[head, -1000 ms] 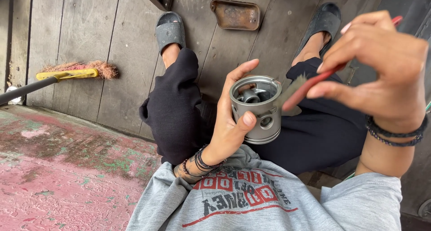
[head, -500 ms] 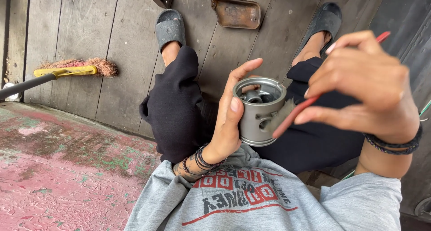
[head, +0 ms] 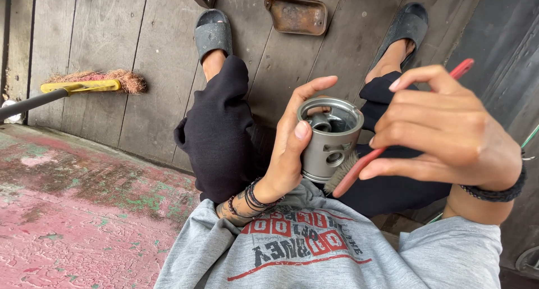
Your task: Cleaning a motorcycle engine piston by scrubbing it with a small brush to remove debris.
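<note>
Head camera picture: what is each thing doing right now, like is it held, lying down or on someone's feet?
Metal piston: held upright, open end up, hollow inside.
Left hand: fingers wrapped round the piston's side.
Right hand: gripping the red brush handle.
Red-handled brush: tilted, bristles against the piston's lower side.
Broom: lying on the wooden floor.
Rusty metal tray: lying flat on the planks.
Grey slippers: worn on both feet.

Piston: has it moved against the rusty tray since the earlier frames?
Yes. The piston in the left hand has shifted slightly right and down in view, now sitting almost directly below the rusty tray.
</note>
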